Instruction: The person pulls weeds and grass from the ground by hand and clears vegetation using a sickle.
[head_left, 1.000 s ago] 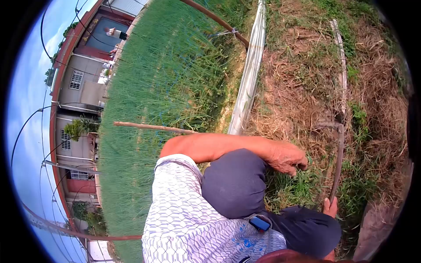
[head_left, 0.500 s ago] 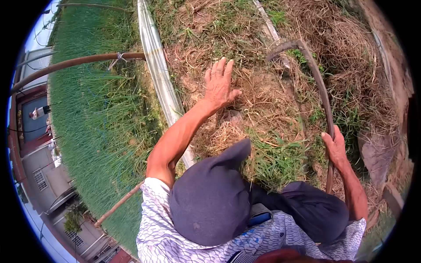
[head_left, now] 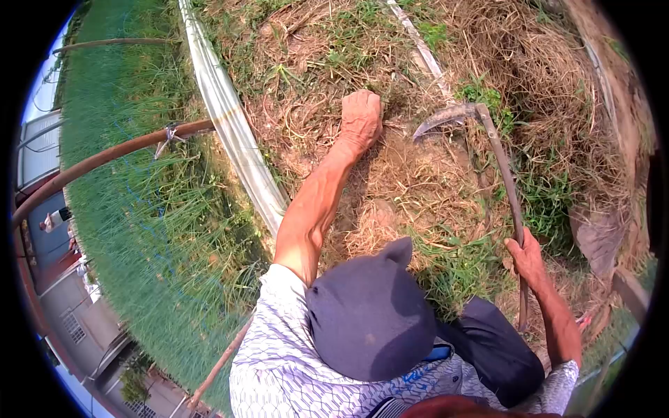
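Note:
My right hand [head_left: 528, 261] is wrapped round the long wooden handle of a sickle [head_left: 503, 157]. Its curved blade [head_left: 446, 117] points left, just above the ground. To the left of the blade, my left hand [head_left: 362, 120] is closed in a fist, low against the weeds and dry grass [head_left: 334, 115]. The fingers curl under, so what they grip is hidden. Bare soil with straw [head_left: 411, 174] lies between the two hands. My bent knees [head_left: 369, 313] show below in dark trousers.
A white plastic sheet roll [head_left: 226, 118] runs along the left, beside a bed of tall green shoots [head_left: 132, 209]. Bent poles [head_left: 118, 150] arch over that bed. Heaped dry grass [head_left: 543, 90] lies at right. A person [head_left: 56, 219] is far off near buildings.
My left hand, spread open before, has closed into a fist and shifted slightly right. The sickle blade has come a little lower and left, still held in my right hand.

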The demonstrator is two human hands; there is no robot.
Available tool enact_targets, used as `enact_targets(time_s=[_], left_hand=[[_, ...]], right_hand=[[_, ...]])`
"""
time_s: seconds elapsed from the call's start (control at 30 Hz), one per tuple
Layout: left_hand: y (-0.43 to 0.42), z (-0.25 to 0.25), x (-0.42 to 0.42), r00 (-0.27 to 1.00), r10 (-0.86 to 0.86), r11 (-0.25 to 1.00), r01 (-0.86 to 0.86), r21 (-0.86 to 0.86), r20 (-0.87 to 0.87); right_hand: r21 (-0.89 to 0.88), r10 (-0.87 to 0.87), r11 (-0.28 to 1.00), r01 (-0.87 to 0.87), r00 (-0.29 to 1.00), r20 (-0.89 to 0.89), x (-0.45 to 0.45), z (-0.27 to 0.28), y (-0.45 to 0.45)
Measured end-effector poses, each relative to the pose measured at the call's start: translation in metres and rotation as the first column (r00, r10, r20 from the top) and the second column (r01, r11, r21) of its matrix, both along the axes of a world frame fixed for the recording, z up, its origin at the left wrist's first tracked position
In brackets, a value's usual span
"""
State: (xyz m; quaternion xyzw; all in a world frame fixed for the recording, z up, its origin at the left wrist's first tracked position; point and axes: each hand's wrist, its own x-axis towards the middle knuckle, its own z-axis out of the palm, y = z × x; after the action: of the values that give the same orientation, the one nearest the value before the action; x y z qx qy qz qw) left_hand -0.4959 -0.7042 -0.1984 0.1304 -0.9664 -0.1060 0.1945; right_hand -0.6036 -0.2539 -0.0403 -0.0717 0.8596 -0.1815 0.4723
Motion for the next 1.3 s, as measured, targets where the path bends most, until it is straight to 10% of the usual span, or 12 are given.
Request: enact_targets(time_s=[0.1,0.17,0.23,0.33,0.4,0.47,0.6,0.7,0.8,0.87,0.97,1.3], left_hand=[[0.004,0.009,0.003,0.978,0.132,0.970,-0.161,0.183,0.160],[0.015,0.015,0.021,0.936,0.341,0.586,-0.282,0.760,0.085],[0.024,0.022,0.062,0.933,0.343,0.470,-0.270,0.840,0.108],[0.013,0.088,0.107,0.872,0.380,-0.371,-0.162,0.914,0.309],[0.040,0.135,0.109,0.906,0.337,-0.203,-0.194,0.960,0.255],[0.053,0.160,0.083,0.987,0.128,0.313,-0.133,0.940,0.097],[-0.023,0.114,-0.004,0.944,0.245,0.682,-0.330,0.653,0.221],[-0.069,0.064,-0.050,0.949,0.313,0.878,-0.275,0.393,-0.036],[-0.070,0.053,-0.071,0.949,0.315,0.918,-0.304,0.256,-0.001],[-0.076,0.038,-0.077,0.894,0.271,0.942,-0.322,0.092,0.356],[-0.090,0.027,-0.077,0.839,0.180,0.904,-0.347,0.250,0.514],[-0.092,0.028,-0.073,0.856,0.185,0.878,-0.365,0.311,0.483]], right_hand=[[0.024,0.046,0.999,-0.046,0.999,0.010,0.005,-0.009,0.001],[-0.022,-0.008,1.000,0.009,1.000,0.029,0.008,-0.016,0.003],[0.006,-0.006,1.000,0.005,0.996,0.089,0.010,-0.008,-0.009],[0.004,-0.009,1.000,0.008,0.998,0.062,0.015,-0.016,-0.013],[-0.003,-0.021,1.000,0.021,0.998,0.065,0.022,-0.021,-0.013],[-0.068,-0.070,0.995,0.072,0.997,0.031,0.027,-0.034,-0.004],[-0.158,-0.219,0.964,0.215,0.976,-0.009,0.029,-0.023,-0.004],[-0.153,-0.215,0.970,0.187,0.958,-0.191,0.012,-0.008,-0.029],[-0.250,-0.247,0.947,0.203,0.956,-0.159,-0.004,-0.018,-0.053],[-0.300,-0.300,0.920,0.253,0.946,-0.122,-0.014,-0.019,-0.084],[-0.339,-0.305,0.902,0.266,0.950,-0.066,-0.020,-0.028,-0.137],[-0.354,-0.167,0.931,0.087,0.965,-0.202,0.005,-0.078,-0.198]])
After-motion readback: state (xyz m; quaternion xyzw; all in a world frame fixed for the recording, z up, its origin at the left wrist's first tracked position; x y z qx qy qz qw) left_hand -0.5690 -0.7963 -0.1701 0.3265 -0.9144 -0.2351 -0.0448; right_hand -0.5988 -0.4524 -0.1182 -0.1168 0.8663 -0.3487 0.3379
